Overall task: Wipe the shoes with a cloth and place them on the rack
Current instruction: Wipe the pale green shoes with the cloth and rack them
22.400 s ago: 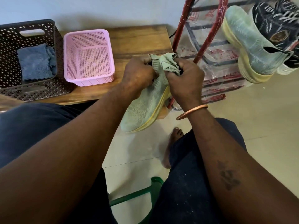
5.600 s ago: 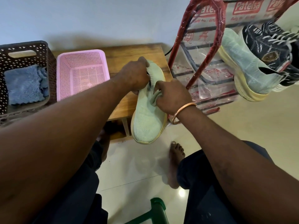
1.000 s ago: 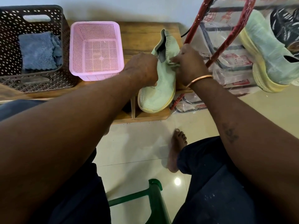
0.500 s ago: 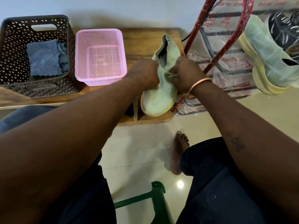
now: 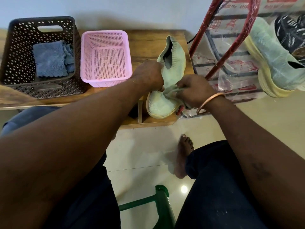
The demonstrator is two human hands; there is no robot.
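Wooden bench [image 5: 145,42] against a pale wall, tiled floor below, seen from above by a seated person. Pale green shoe [image 5: 173,63] lies on the bench's right end, heel toward the wall, toe projecting past the front edge. Left hand [image 5: 148,75] holds the shoe at its left side, mid-length; fingers wrap onto the upper, tips hidden behind the back of the hand. Right hand [image 5: 194,91] grips a bunched green cloth [image 5: 171,91], fingers curled tight round it, cloth pressed on the shoe's forefoot. Copper bangle [image 5: 209,103] on the right wrist. Left of the shoe on the bench: pink basket [image 5: 85,63], then dark basket [image 5: 13,55] containing a folded blue cloth [image 5: 49,58]. Red rack [image 5: 231,38], wrapped in clear plastic, stands just right of the bench; on it a second green shoe [image 5: 270,63] rests tilted, with a dark shoe [image 5: 290,33] beside it. Bare foot [image 5: 183,154] on the floor; green stool [image 5: 158,200] between the knees.
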